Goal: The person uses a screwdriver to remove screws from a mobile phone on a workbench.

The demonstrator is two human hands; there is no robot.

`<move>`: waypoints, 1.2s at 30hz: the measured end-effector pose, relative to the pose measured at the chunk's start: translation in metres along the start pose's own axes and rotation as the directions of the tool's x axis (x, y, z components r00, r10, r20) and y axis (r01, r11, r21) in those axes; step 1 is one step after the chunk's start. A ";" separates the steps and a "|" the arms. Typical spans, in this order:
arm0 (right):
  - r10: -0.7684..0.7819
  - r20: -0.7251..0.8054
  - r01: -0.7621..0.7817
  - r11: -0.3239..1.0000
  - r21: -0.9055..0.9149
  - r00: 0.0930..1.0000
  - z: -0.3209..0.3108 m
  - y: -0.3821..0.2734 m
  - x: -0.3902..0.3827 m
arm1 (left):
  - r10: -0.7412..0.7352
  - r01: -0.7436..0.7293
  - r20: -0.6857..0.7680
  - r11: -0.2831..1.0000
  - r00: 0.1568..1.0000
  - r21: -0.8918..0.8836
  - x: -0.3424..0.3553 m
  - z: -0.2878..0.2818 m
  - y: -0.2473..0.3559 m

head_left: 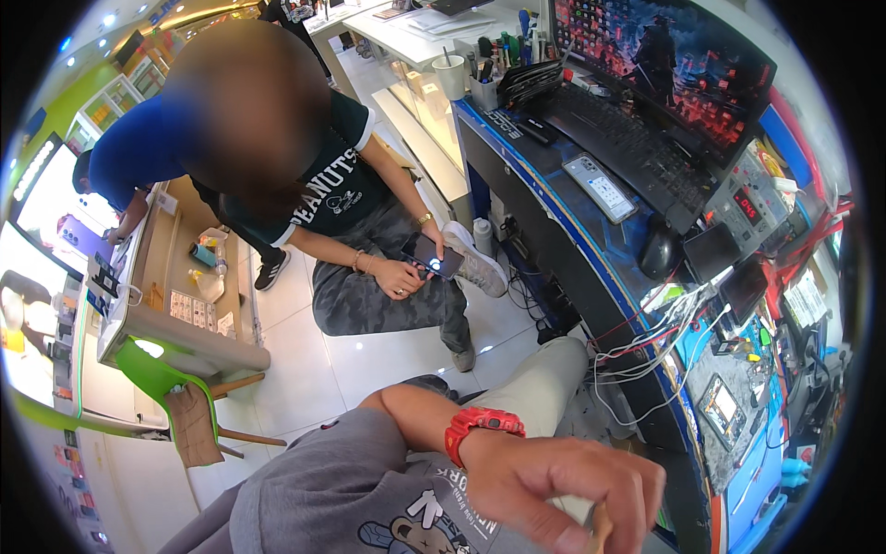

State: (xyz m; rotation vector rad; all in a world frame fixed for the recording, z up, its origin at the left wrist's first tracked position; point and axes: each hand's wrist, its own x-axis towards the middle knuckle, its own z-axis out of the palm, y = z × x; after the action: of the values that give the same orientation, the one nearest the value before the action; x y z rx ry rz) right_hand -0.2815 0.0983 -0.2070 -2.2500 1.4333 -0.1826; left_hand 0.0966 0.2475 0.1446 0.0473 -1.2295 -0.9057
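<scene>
My left hand [591, 494], with a red watch [484, 427] on the wrist, reaches across my grey shirt [341, 485] at the bottom of the view. Its fingers curl toward the thumb around a small tan thing [600, 522] that I cannot make out, mostly hidden and cut off by the frame's edge. My right hand does not show. To the right of the left hand, on the cluttered bench, a blue work mat [743, 499] bears an opened phone [723, 411], small parts and tangled white and red cables [664, 323].
A seated person [341, 194] holds a phone [434, 258]; another in blue [138, 157] bends at a counter [231, 360]. A green chair [185, 406] stands left. The desk holds a monitor [664, 55], keyboard [609, 138], phone [600, 185], mouse [660, 249] and power supply [738, 198].
</scene>
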 end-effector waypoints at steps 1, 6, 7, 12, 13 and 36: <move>0.034 0.017 -0.033 0.998 -0.055 0.999 -0.007 -0.010 0.003 | 0.131 -0.129 0.043 0.990 0.990 -0.060 0.009 0.004 -0.006; -0.008 -0.003 0.008 0.999 -0.034 1.000 -0.027 -0.034 -0.003 | 0.298 -0.274 0.048 0.921 0.953 -0.277 0.020 0.024 -0.027; -0.008 -0.001 0.008 0.999 -0.032 1.000 -0.025 -0.033 -0.003 | 0.281 -0.244 0.082 0.920 0.956 -0.305 0.025 0.022 -0.024; -0.031 -0.023 0.030 0.998 -0.047 0.999 -0.015 -0.023 -0.004 | 0.271 -0.186 0.189 0.909 0.944 -0.373 0.027 0.020 -0.021; -0.041 -0.029 0.040 0.998 -0.058 0.999 -0.016 -0.024 -0.004 | 0.275 -0.178 0.217 0.907 0.937 -0.381 0.027 0.018 -0.023; 0.137 0.243 -0.262 0.144 0.954 0.960 -0.133 -0.174 -0.007 | -0.333 -0.082 0.102 0.075 0.937 0.994 0.006 -0.103 -0.225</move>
State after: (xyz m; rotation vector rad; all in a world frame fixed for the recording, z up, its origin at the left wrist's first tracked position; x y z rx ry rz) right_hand -0.1882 0.1244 -0.0100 -0.8874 0.9848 -0.6894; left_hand 0.0534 0.0511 0.0009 1.2451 -2.0026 0.0375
